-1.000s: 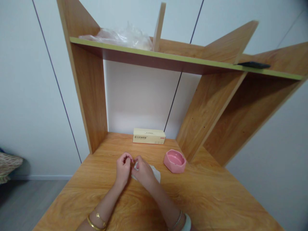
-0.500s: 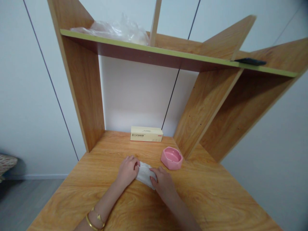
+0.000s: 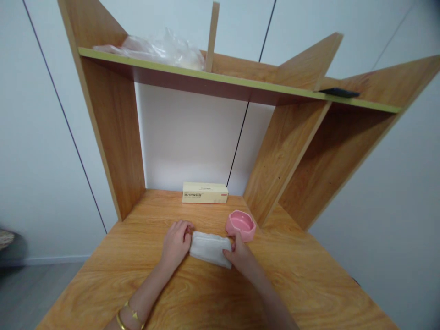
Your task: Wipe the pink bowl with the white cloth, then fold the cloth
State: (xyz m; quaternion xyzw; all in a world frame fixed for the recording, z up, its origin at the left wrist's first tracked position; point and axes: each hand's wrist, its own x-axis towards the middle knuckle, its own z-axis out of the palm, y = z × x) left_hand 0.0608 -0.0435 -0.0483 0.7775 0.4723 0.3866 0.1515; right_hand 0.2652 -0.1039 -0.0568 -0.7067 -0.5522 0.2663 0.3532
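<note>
A folded white sheet of tissue or thin cloth (image 3: 209, 248) lies on the wooden desk, roughly oblong and slightly creased. At its right end, my right hand (image 3: 242, 254) pinches the edge, thumb on top and index finger by the far corner. My left hand (image 3: 176, 242) rests on the desk at the sheet's left end, fingers loosely bent and apart; the thumb is close to the edge, and whether it touches I cannot tell. Just beyond my right hand stands a pink faceted ashtray (image 3: 241, 224), its near rim close to my index finger.
A cream oblong box (image 3: 205, 193) with printed characters stands at the back of the desk (image 3: 192, 293). Wooden uprights (image 3: 288, 160) and a shelf (image 3: 233, 81) rise behind. On the shelf lie a clear plastic bag (image 3: 165, 50) and a dark flat object (image 3: 340, 92).
My right hand has moved right along the sheet to its end, and more of the sheet shows, now lying straighter. My left hand has loosened at the left edge. The view has shifted slightly.
</note>
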